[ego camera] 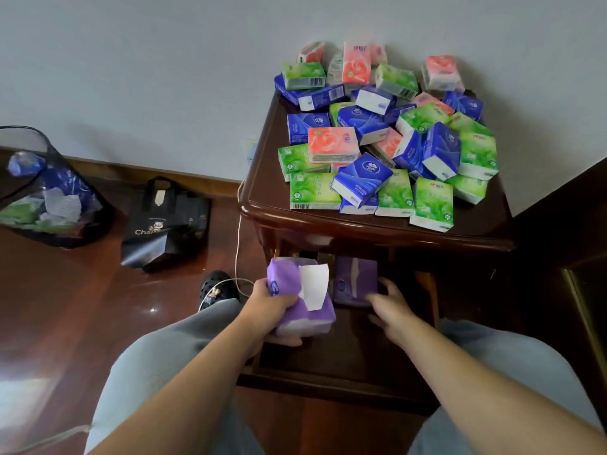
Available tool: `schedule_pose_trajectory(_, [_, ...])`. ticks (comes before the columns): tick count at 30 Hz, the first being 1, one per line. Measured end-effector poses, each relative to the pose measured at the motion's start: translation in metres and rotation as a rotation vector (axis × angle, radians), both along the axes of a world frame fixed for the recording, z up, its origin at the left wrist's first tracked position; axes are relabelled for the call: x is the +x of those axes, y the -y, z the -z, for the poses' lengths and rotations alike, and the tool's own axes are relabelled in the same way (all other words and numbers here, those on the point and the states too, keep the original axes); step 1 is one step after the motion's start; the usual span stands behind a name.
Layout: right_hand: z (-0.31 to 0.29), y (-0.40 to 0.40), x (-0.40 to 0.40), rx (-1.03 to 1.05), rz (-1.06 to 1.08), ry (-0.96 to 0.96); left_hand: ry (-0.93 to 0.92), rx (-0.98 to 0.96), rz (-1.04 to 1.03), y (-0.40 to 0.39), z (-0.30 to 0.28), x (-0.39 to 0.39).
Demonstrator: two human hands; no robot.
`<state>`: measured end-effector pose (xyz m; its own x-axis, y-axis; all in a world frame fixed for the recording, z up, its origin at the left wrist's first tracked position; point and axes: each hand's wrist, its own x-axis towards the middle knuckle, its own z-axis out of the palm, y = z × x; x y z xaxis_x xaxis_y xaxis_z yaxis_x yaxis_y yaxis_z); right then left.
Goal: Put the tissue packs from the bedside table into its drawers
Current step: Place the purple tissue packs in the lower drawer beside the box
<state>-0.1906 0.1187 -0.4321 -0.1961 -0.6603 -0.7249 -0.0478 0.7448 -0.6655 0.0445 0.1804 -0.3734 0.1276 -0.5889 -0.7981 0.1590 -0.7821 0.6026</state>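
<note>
Dark polished wood floor (pixel 82 323) and a plain pale wall (pixel 147 77) are being seen around a dark wooden bedside table (pixel 262 211), set against the wall. Its top is being covered by a loose pile of small tissue packs (pixel 387 139) in green, blue and pink, some stacked, some tilted. Below the top, an open drawer (pixel 328 382) is being reached into from both sides. The left hand (pixel 272 307) is being held at the drawer's left front, fingers curled round a purple tissue pack (pixel 295 290) with a white flap sticking up. The right hand (pixel 391 307) is being extended forward, fingers touching a second purple pack (pixel 354 284) lying deeper in the drawer; whether it is being gripped cannot be told, as the hand is blurred. Grey trouser legs (pixel 157 372) are being seen under both forearms, with a black shoe (pixel 216 287) beside a white cable (pixel 238 244). Left of the table, a black paper bag (pixel 164 231) and a dark mesh bin (pixel 49 192) holding wrappers are being kept on the floor.
</note>
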Motion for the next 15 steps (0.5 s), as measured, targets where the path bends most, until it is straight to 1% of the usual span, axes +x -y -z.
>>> schedule_pose_trajectory(2, [0.006,0.000,-0.001,-0.010,0.003,-0.017,-0.006,0.026,0.007,0.001,0.002,-0.001])
schedule_pose_trajectory(5, [0.014,0.005,0.004,-0.013,0.051,0.045,-0.002,0.054,0.030,0.001,0.003,-0.002])
schedule_pose_trajectory(7, [0.017,0.008,0.009,-0.041,0.026,-0.002,0.004,0.057,0.036,0.001,0.004,-0.003])
schedule_pose_trajectory(9, [0.019,0.011,0.012,-0.052,0.044,-0.016,0.004,0.054,0.050,0.001,0.004,-0.003])
schedule_pose_trajectory(15, [0.018,0.021,0.013,-0.040,0.143,0.065,-0.014,0.018,0.063,0.001,0.005,-0.005])
